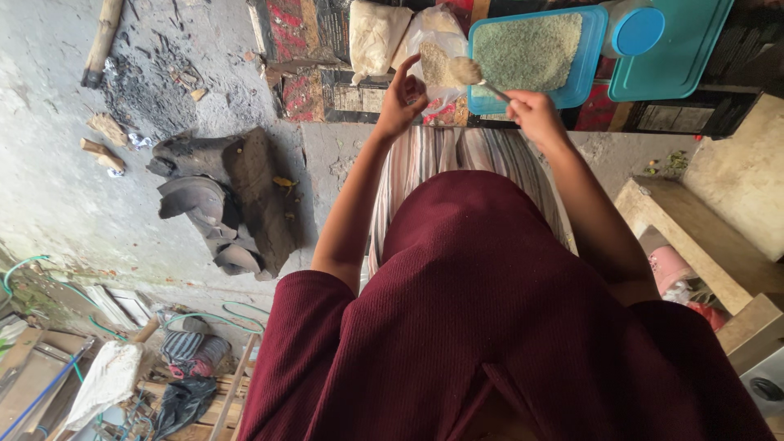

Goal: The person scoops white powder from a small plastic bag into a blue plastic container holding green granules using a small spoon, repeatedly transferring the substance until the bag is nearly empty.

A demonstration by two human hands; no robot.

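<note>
Maroon ribbed fabric (pixel 490 327) fills the foreground as a person packs grain. Right hand (pixel 535 114), fingers closed around a spoon (pixel 472 73), tips a heaped load toward a clear plastic bag (pixel 437 57) that the left hand (pixel 402 102) pinches open at the mouth, just beside a blue tray of grain (pixel 531 53).

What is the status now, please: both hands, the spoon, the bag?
Left hand holds clear bag open. Right hand holds loaded spoon at bag mouth. Nothing blocks.

Rough grey concrete floor (pixel 73 188), wooden bench (pixel 694 237) beside.
</note>
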